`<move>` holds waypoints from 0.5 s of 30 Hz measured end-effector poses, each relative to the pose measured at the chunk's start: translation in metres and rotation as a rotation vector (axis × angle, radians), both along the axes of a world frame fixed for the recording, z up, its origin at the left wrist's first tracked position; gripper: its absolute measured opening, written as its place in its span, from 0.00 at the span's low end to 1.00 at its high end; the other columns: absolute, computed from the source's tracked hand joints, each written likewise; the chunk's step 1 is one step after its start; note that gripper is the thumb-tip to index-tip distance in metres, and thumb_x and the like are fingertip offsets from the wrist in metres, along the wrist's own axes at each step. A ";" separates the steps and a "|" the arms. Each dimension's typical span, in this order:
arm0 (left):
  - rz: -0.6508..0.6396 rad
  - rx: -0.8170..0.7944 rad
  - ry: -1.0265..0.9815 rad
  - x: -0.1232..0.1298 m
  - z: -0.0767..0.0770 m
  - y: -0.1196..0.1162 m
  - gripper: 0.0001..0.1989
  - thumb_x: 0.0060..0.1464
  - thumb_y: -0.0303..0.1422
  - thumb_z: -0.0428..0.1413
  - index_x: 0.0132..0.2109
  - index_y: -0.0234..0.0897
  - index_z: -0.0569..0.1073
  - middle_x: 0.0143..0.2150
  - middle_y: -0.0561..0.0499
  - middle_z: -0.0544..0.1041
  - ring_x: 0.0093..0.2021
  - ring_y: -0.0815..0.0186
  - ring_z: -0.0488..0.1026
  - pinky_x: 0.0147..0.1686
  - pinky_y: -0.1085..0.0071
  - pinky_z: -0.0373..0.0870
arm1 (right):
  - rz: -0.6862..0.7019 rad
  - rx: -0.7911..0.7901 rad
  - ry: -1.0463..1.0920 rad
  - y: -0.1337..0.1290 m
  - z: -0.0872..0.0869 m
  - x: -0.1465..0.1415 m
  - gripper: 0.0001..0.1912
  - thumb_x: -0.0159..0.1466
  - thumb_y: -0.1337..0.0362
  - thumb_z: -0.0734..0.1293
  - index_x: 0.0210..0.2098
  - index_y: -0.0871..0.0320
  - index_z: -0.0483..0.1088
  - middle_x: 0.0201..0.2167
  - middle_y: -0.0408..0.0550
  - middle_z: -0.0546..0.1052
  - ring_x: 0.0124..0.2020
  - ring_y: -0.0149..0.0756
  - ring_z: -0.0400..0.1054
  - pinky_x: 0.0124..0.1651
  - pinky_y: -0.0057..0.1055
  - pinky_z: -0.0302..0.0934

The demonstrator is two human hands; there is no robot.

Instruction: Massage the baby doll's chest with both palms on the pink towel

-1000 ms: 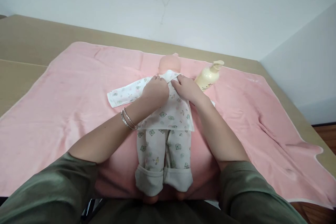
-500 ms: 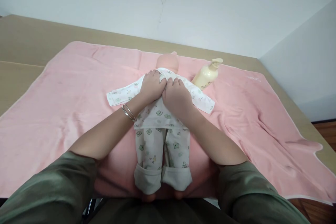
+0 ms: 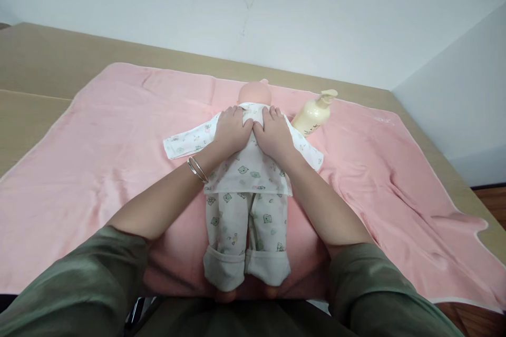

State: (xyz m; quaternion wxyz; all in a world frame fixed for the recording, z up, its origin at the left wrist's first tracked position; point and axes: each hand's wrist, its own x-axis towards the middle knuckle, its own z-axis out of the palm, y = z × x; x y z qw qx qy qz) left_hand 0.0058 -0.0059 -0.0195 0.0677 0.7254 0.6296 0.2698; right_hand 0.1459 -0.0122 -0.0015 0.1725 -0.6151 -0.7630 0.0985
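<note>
A baby doll (image 3: 255, 93) lies face down, its head toward the wall and its feet toward me. It wears a white printed top (image 3: 249, 176) with the sleeves spread out and matching trousers (image 3: 233, 221) with turned-up cuffs. My left hand (image 3: 232, 130) rests on the left of the doll's upper back, fingers extended over the shoulder. On the right side, my right hand (image 3: 274, 134) lies flat in the same way. The two thumbs point toward each other near the spine, close together. Neither hand grasps the cloth.
A cream pump bottle (image 3: 314, 115) leans or lies by the doll's right sleeve. Under everything is a pink blanket (image 3: 130, 126) with some wrinkles, spread over a wooden table (image 3: 43, 58). A white wall (image 3: 158, 5) stands behind the table.
My right hand has opened out from bunched fingers at the middle and shifted slightly right and up, lying flat. My left hand has flattened a little. A strip of the top now shows between them.
</note>
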 end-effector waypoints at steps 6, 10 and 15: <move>-0.013 -0.017 0.089 0.004 0.008 -0.012 0.21 0.69 0.32 0.42 0.59 0.28 0.72 0.63 0.32 0.76 0.68 0.48 0.69 0.70 0.50 0.63 | 0.060 -0.008 -0.014 0.007 0.005 0.006 0.39 0.72 0.55 0.55 0.73 0.78 0.54 0.74 0.72 0.61 0.77 0.60 0.54 0.77 0.54 0.50; -0.089 -0.076 0.211 0.007 0.022 -0.031 0.23 0.69 0.29 0.41 0.63 0.20 0.69 0.66 0.26 0.72 0.70 0.45 0.68 0.69 0.51 0.65 | 0.090 -0.018 -0.013 0.009 0.008 0.010 0.38 0.71 0.56 0.55 0.73 0.77 0.55 0.74 0.70 0.62 0.75 0.59 0.56 0.77 0.51 0.51; -0.190 -0.088 0.270 0.008 0.033 -0.039 0.23 0.67 0.27 0.41 0.61 0.18 0.71 0.64 0.25 0.73 0.70 0.45 0.67 0.69 0.52 0.65 | 0.123 -0.010 -0.012 0.010 0.012 0.012 0.37 0.71 0.57 0.55 0.72 0.78 0.56 0.73 0.72 0.63 0.74 0.59 0.59 0.75 0.52 0.54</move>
